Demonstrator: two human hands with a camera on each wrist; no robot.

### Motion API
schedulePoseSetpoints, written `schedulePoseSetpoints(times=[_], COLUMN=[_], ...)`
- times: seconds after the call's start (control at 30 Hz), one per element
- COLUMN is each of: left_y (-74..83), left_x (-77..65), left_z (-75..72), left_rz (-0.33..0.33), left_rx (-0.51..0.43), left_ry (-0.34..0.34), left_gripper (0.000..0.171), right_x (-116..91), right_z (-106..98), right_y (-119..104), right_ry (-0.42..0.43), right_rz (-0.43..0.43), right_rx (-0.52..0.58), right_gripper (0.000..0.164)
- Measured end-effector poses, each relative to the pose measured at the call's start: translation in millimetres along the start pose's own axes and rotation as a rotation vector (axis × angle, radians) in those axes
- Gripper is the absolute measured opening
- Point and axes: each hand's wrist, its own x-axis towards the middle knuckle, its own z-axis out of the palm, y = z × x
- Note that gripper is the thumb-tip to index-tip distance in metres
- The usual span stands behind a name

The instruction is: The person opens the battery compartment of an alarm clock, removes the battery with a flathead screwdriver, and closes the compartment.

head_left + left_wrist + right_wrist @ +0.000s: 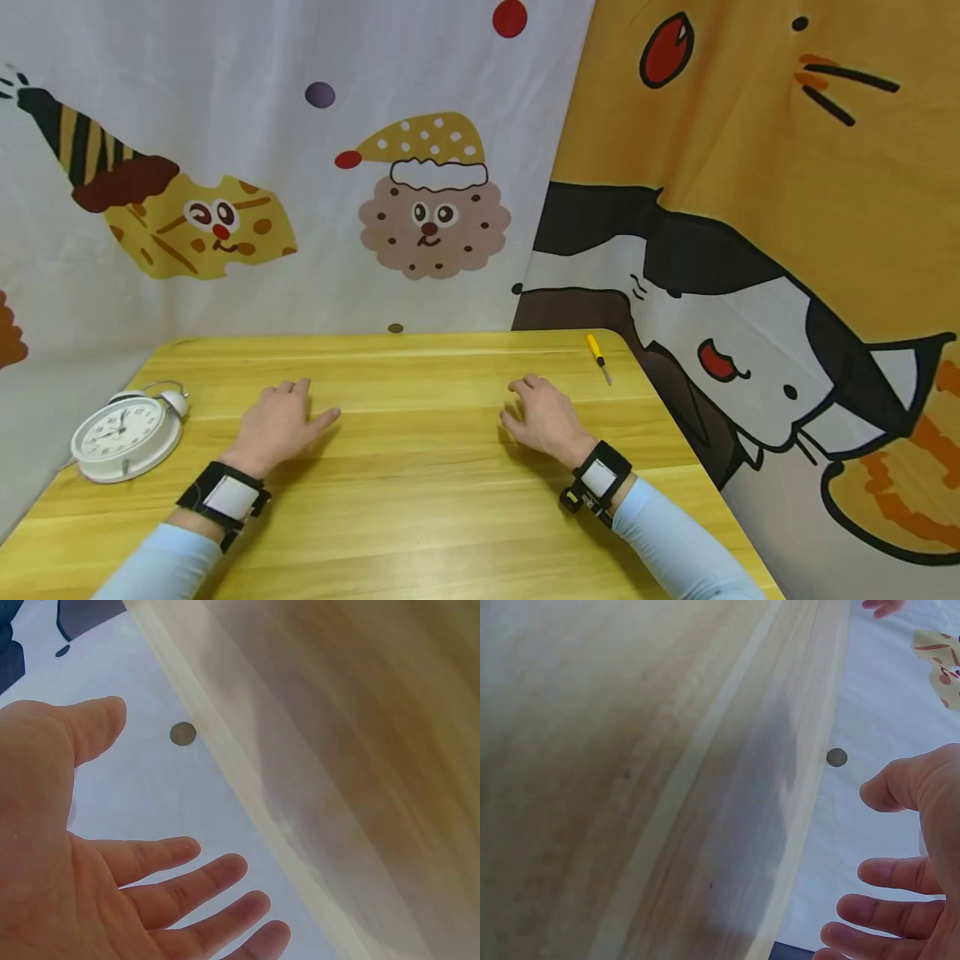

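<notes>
wooden table (420,500): white clock (122,433), yellow-handled screwdriver (598,359)

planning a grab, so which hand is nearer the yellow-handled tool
The right hand, below and left of the yellow-handled tool in the head view; the left hand is farther from it, nearer the white alarm clock.

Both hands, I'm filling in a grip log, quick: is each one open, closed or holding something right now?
Bare left hand: open, thumb spread from the fingers, holding nothing.
Bare right hand: open, holding nothing.
</notes>
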Motion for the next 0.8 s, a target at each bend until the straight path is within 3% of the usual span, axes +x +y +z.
schedulePoseSetpoints(times=[0.63,0.8], left_y=[-33.0,-42.7], left_x=[-10.4,-12.7], left_z=[-14.5,-21.7], left_rz=[-0.074,-0.064], left_rx=[-0.001,0.015], left_ry=[0.012,0.040], left_gripper=[0.088,0.089], right_x=[1,1], right_z=[0,-1], right_y=[0,0], right_ry=[-0.017,-0.023], right_rz=[-0.001,0.000], right_rx=[-0.041,-0.034], right_gripper=[0.046,0.046])
